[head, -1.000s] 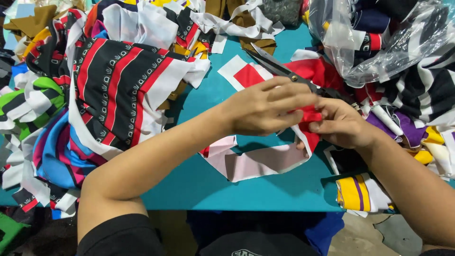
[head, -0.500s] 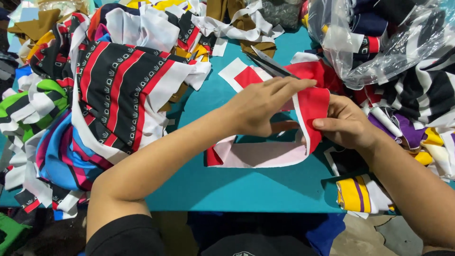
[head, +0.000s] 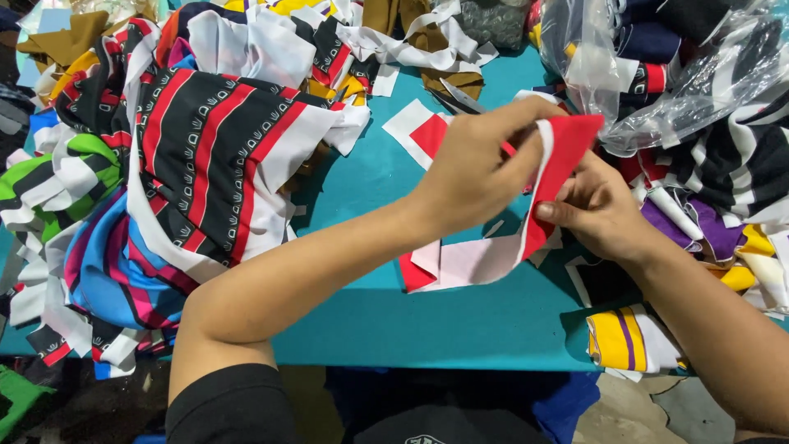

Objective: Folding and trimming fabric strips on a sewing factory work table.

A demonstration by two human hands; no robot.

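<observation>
Fabric covers most of the teal tabletop (head: 460, 321), and both hands work above its middle on a red and white cloth strip (head: 526, 222). The left hand (head: 477, 168) pinches the strip's upper part, its fingers (head: 526, 111) closed over the white edge, lifting the red end off the surface. The right hand (head: 600, 210) grips the same strip just beside it, thumb pressed on the red face and the other fingers curled behind. The strip's lower end trails down and lies on the tabletop, showing a pale pink side and a red tip. Along the left edge sits a heap of striped cloth (head: 205, 156) in black, red and white, with blue and green pieces under it. A clear plastic bag (head: 657, 74) of folded fabric occupies the far right corner. A yellow and purple piece (head: 625, 337) rests at the near right edge. Scissors (head: 460, 97) lie toward the far edge, partly hidden behind the left hand.
</observation>
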